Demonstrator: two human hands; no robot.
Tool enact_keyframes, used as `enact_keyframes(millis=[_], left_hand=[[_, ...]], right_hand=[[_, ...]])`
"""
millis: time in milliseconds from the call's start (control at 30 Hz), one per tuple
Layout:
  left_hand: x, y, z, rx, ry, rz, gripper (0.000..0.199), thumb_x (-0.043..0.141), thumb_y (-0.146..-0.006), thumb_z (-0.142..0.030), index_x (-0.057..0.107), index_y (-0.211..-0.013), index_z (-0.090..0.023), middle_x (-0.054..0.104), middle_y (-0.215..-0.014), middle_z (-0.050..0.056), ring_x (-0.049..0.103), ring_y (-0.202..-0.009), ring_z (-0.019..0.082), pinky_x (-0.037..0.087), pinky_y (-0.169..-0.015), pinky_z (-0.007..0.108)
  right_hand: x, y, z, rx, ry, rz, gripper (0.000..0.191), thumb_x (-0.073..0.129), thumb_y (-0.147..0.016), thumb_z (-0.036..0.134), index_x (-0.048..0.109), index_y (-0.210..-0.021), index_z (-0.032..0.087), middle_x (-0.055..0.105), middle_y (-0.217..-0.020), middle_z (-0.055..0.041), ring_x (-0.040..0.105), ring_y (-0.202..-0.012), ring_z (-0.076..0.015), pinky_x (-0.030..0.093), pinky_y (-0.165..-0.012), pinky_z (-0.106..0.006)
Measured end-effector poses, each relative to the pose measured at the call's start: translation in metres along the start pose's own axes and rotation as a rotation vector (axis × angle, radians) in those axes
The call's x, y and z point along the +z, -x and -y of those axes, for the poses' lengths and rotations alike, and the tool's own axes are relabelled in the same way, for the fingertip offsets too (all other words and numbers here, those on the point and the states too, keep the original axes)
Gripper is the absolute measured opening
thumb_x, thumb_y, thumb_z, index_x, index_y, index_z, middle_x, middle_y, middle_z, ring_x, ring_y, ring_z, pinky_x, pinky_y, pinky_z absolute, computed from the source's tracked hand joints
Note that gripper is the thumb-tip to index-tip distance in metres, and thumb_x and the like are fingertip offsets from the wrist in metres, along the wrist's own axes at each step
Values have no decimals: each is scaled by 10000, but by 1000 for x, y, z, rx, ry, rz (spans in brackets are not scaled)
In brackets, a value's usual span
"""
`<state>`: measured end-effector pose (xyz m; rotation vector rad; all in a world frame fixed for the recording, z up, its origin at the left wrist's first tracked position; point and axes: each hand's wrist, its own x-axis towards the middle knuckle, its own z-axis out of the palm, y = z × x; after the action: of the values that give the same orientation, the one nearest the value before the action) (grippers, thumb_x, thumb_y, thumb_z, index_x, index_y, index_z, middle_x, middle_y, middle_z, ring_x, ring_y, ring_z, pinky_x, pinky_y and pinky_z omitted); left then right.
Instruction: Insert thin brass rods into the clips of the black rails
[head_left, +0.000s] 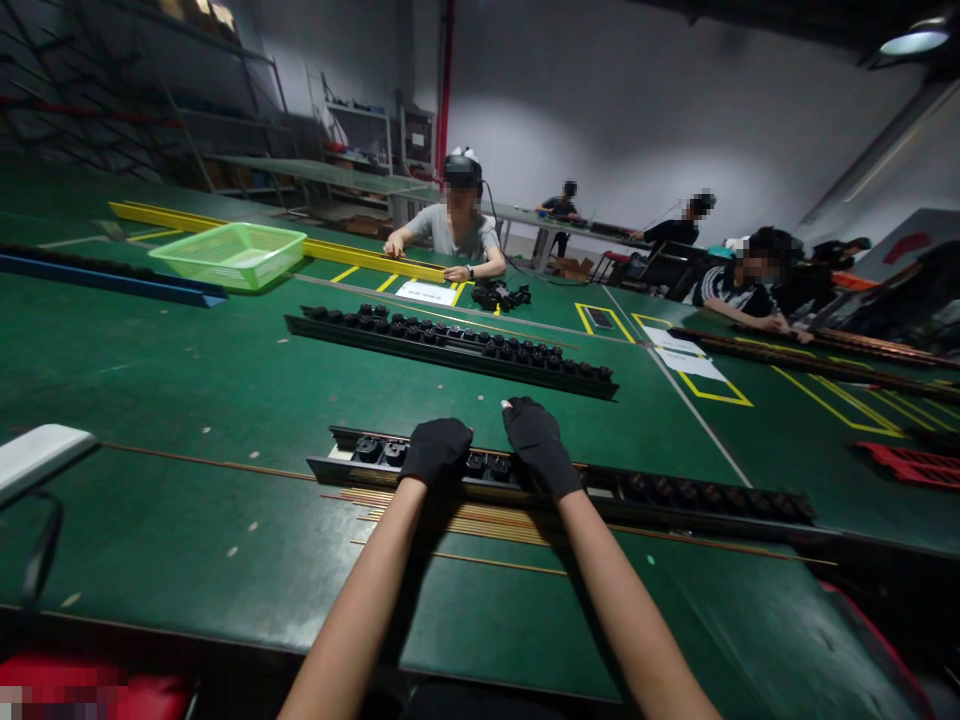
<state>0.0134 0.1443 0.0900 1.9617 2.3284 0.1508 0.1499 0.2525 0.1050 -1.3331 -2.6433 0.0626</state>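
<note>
Black-gloved left hand (437, 450): curled over long black channel rail (484, 488)
Black-gloved right hand (538, 442): likewise
Grips: I can't tell remotely

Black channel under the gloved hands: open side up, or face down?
Open side up: black units show between the raised walls of the channel.

My two bare forearms extend forward from the lower edge of the view and converge toward the middle. My left forearm (360, 610) slants up to the right, my right forearm (634, 600) up to the left. My left hand (437, 452), black-gloved, is seen from the back, its fingers bent downward and largely hidden. My right hand (538, 442), likewise gloved, points forward and inward, a pale fingertip (505, 404) showing at its far end. The hands are near each other, not touching; the closure of each cannot be read.
</note>
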Motion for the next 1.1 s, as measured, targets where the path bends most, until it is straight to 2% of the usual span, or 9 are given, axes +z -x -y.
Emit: enact_keyframes(millis=[67,133,200,367,500,667,800,933,1100], left_hand=[[1,0,0,-6,13,-2,472,289,-1005,-362,692,-1054,-123,694,-1013,178,621,-974,317,465,-860,406],[1,0,1,-10,35,-2,461,295,-1006,-361,690,-1057,-129,692,-1028,175,616,-990,315,456,-871,405],[1,0,1,-13,57,2,442,309,-1006,-359,688,-1065,-138,688,-1048,174,616,-1008,321,450,-882,413],[-1,2,2,-10,56,12,397,345,-996,-357,682,-1117,-186,694,-1074,157,624,-1024,323,453,-888,416],[-2,2,1,-5,9,22,451,290,-999,-351,681,-1122,-164,694,-1072,172,623,-1006,328,465,-856,420],[-1,2,1,19,8,24,439,290,-1004,-355,683,-1104,-188,692,-1061,149,614,-1005,308,459,-870,404],[0,2,2,6,-6,35,429,306,-999,-350,678,-1114,-170,684,-1063,151,606,-998,304,456,-874,402],[-1,2,3,15,-18,24,370,374,-972,-345,670,-1130,-190,688,-1073,125,597,-996,284,453,-874,375],[-4,0,0,25,-50,65,432,306,-995,-329,679,-1133,-159,687,-1091,157,613,-995,304,459,-851,389]], right_hand=[[2,7,-6,9,30,63,376,362,-1048,240,722,-1085,137,734,-1103,-152,682,-1037,-226,460,-884,-294],[8,16,-10,-53,59,149,324,415,-1023,199,727,-1094,147,730,-1141,-144,670,-1088,-230,456,-917,-296],[11,22,-11,-89,89,181,324,415,-1018,182,727,-1100,152,726,-1155,-142,665,-1103,-240,460,-922,-312],[1,14,-11,-16,74,92,379,363,-1053,248,728,-1056,144,742,-1065,-143,690,-1015,-222,467,-869,-295],[-1,13,-23,111,52,-4,380,364,-1057,267,725,-1058,150,748,-1046,-132,697,-972,-210,459,-830,-277],[16,29,-38,-54,64,100,355,397,-1048,240,741,-1053,157,747,-1102,-136,683,-1059,-215,436,-881,-261],[24,29,-41,-37,47,76,380,393,-1060,297,744,-1027,155,752,-1080,-128,686,-1041,-216,432,-880,-262],[25,26,-41,-88,29,83,391,379,-1066,294,744,-1045,155,743,-1129,-122,675,-1070,-207,420,-920,-255],[23,31,-44,-116,32,67,322,446,-1029,245,744,-1099,145,734,-1160,-148,652,-1111,-201,411,-964,-250]])
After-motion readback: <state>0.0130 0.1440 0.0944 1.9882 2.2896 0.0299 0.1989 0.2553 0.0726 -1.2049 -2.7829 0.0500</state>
